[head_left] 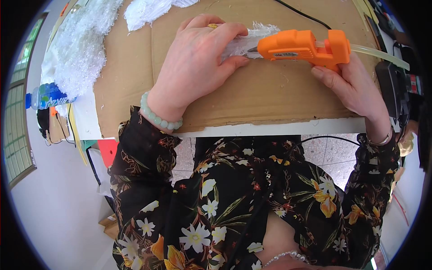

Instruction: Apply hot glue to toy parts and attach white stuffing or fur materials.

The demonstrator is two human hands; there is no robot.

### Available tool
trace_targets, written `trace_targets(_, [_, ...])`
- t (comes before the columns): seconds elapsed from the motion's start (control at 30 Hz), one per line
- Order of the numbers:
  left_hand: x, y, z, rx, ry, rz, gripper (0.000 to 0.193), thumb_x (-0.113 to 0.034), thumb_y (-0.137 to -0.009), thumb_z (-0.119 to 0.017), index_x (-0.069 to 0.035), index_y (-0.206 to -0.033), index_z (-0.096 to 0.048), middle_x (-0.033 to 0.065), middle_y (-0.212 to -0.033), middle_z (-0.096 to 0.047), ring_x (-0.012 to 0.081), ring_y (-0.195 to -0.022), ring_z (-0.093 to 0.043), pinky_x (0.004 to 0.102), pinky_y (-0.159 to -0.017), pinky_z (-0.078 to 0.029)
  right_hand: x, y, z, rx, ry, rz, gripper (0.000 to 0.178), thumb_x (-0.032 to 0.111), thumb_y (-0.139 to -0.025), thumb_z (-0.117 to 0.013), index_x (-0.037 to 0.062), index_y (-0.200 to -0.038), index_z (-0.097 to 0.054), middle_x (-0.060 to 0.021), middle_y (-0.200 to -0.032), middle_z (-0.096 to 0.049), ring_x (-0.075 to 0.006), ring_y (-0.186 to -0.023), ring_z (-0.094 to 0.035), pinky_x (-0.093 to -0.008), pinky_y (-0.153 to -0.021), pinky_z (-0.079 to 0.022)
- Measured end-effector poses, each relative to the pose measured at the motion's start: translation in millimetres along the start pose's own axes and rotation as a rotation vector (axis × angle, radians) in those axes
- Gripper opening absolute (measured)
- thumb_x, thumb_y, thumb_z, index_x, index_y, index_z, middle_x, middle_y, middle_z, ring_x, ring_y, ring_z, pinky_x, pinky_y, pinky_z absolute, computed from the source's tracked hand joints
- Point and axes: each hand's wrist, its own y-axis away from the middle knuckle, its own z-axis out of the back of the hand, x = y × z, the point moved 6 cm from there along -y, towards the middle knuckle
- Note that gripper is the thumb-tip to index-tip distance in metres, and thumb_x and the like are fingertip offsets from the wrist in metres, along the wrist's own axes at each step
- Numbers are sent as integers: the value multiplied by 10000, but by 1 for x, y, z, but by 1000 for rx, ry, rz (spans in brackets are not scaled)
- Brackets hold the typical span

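Left grip (pixel 198 63) pinched on white fringed material (pixel 240 46), right grip (pixel 351 85) wrapped around the handle of an orange glue gun (pixel 290 45), its nozzle at the material just right of the left grip, cardboard-covered bench (pixel 270 99) beneath both, fluffy white pile (pixel 85 49) left of the left grip.

So the glue gun (pixel 292 46) is bright orange with a small label on its side, lying pretty much sideways with its dark pointy nozzle aimed left. A pale see-through glue stick (pixel 381 53) pokes out the back and bends down a bit to the right. The nozzle's right up at a white scrap of fabric (pixel 240 45), frayed and fuzzy along the top and partly hidden; can't tell if they're touching.
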Motion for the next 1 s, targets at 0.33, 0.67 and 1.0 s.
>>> trace_targets(0.33, [-1, 1, 0, -106, 26, -68, 322, -122, -708, -727, -67, -1006, -617, 85, -733, -647, 309, -942, -598, 409, -891, -417, -5, 4, 6, 172, 43, -207, 336, 213, -893, -612, -25, -1119, -540, -72, -871, -554, -158, -763, -503, -275, -709, -425])
trace_targets(0.67, [-4, 0, 1, -111, -4, -75, 275, -98, -725, -687, -63, -989, -616, 81, -707, -631, 304, -926, -599, 415, -893, -416, -12, 11, 12, 121, 24, -208, 283, 161, -893, -603, -27, -1094, -541, -78, -914, -580, -168, -824, -526, -275, -768, -433])
trace_targets(1.0, [-2, 0, 1, -98, 4, -63, 290, -91, -723, -686, -67, -1004, -617, 74, -686, -617, 300, -951, -595, 415, -897, -414, -18, 17, 13, 146, 15, -229, 284, 113, -893, -594, -19, -1134, -526, -63, -945, -583, -145, -845, -519, -255, -791, -425])
